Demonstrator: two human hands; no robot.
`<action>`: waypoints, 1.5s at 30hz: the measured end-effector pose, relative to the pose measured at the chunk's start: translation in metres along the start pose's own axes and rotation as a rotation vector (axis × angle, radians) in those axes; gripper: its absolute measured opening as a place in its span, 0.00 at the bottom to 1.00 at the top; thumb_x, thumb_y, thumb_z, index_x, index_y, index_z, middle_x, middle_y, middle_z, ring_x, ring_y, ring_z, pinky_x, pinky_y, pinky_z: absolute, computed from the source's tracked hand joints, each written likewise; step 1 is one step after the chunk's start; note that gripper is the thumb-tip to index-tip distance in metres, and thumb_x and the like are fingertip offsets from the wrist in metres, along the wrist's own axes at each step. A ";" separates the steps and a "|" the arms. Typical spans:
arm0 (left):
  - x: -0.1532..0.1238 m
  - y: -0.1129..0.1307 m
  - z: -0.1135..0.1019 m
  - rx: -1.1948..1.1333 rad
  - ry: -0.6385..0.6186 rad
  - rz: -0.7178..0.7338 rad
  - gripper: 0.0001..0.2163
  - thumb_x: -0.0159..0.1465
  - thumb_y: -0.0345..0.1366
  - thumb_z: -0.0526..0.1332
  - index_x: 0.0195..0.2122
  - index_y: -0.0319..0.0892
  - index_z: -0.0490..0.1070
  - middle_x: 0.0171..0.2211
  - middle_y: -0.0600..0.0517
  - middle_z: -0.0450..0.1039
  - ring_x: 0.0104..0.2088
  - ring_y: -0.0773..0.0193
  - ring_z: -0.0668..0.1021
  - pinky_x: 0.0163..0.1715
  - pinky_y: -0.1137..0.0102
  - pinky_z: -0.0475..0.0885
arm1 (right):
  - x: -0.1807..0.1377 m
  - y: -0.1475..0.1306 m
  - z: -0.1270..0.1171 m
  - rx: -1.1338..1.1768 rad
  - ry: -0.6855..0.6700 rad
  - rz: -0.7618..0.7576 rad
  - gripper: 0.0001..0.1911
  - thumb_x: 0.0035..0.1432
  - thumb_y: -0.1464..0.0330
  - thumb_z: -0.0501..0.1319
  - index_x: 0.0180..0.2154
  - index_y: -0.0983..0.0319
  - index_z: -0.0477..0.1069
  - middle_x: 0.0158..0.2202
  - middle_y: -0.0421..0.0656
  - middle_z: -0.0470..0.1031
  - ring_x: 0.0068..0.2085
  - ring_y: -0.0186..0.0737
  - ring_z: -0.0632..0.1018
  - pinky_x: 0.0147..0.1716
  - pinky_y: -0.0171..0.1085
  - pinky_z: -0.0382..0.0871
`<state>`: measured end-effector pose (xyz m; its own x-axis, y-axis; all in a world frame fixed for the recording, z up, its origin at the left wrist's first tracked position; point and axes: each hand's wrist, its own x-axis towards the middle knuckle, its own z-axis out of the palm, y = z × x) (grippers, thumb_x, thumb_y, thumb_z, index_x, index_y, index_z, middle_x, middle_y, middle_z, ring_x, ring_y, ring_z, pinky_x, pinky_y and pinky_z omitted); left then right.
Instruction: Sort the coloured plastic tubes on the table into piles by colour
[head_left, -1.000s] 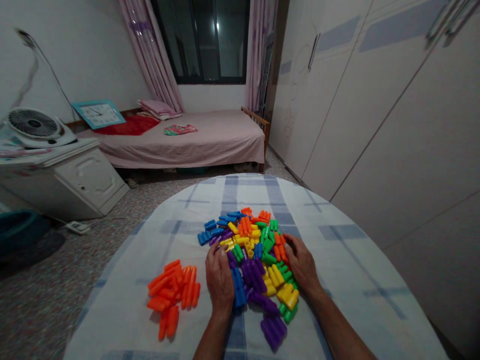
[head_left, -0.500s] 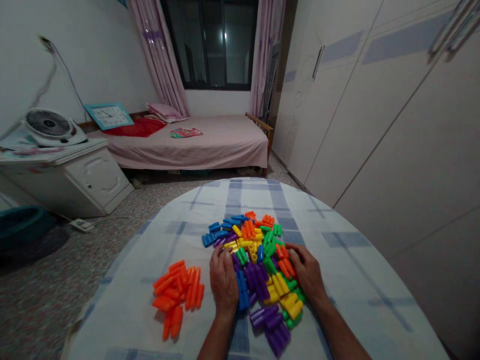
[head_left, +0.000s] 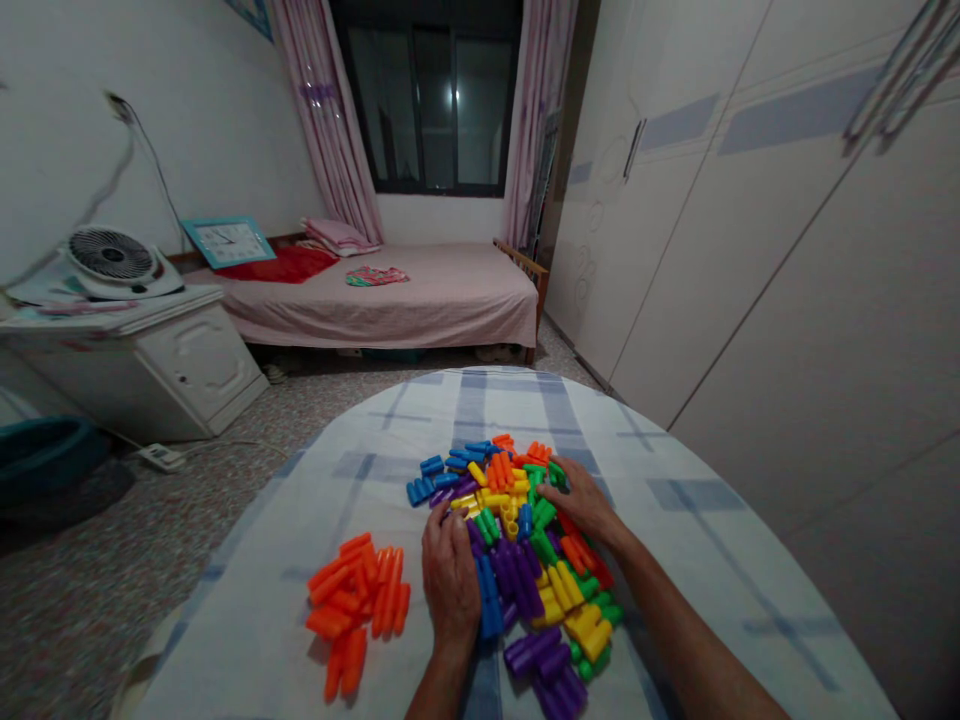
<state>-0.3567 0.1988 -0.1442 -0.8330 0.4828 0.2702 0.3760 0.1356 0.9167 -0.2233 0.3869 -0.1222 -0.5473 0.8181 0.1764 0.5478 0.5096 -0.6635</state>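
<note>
- Now the left hand [head_left: 450,575] lies palm down on the worktop [head_left: 675,560], at the left edge of a mixed pile of plastic blocks [head_left: 517,575].
- Its grip is released: the fingers are only loosely bent, and the fingertips touch purple and yellow pieces at the edge of the pile.
- Some blue pieces lie just beside this hand, on its thumb side.
- The right hand [head_left: 581,505] reaches over the far right part of the pile, and its fingers rest on green pieces.
- For this hand I cannot tell if the grip is clenched on a piece or only touches it, because the fingers hide the contact.
- Orange-red and yellow pieces lie under and near the right wrist.
- The pile holds blue, orange, yellow, green and purple pieces, and it lies between the two hands in the middle of the worktop.
- A separate group of orange blocks [head_left: 360,600] lies to the left of the left hand, near it but apart from it.
- The worktop is round and covered with a pale checked cloth.
- Behind it stand a bed [head_left: 420,295], a low white cabinet [head_left: 165,365] with a fan [head_left: 112,262] on it, and white wardrobe doors [head_left: 750,250] on the right.
</note>
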 end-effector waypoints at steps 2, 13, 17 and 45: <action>0.000 0.001 0.000 -0.001 -0.003 0.001 0.19 0.68 0.44 0.45 0.45 0.43 0.72 0.53 0.47 0.66 0.56 0.58 0.67 0.59 0.58 0.59 | 0.003 0.004 0.003 0.010 -0.033 -0.035 0.31 0.51 0.55 0.59 0.54 0.63 0.65 0.55 0.52 0.68 0.56 0.51 0.68 0.56 0.50 0.60; 0.000 0.000 0.001 -0.003 -0.002 -0.020 0.18 0.68 0.44 0.45 0.45 0.43 0.72 0.54 0.46 0.66 0.56 0.58 0.67 0.60 0.58 0.58 | -0.006 -0.002 0.008 -0.028 -0.022 -0.101 0.29 0.45 0.69 0.59 0.53 0.59 0.66 0.47 0.45 0.69 0.49 0.44 0.71 0.51 0.44 0.64; -0.001 0.002 0.000 -0.001 -0.003 -0.018 0.18 0.68 0.44 0.46 0.45 0.44 0.72 0.54 0.47 0.67 0.56 0.58 0.67 0.59 0.58 0.60 | -0.010 0.000 0.012 0.085 0.040 -0.033 0.25 0.46 0.68 0.58 0.49 0.59 0.68 0.45 0.44 0.69 0.44 0.42 0.73 0.48 0.43 0.66; 0.000 0.004 -0.001 0.001 -0.018 -0.016 0.18 0.68 0.45 0.45 0.44 0.43 0.72 0.54 0.47 0.66 0.56 0.58 0.67 0.59 0.58 0.59 | -0.017 -0.011 -0.017 0.307 -0.037 0.154 0.15 0.47 0.64 0.55 0.38 0.62 0.70 0.32 0.42 0.75 0.31 0.40 0.75 0.29 0.37 0.69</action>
<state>-0.3555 0.1981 -0.1403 -0.8311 0.4966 0.2503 0.3632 0.1438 0.9206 -0.2096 0.3715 -0.1058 -0.4988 0.8660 0.0342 0.4126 0.2720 -0.8694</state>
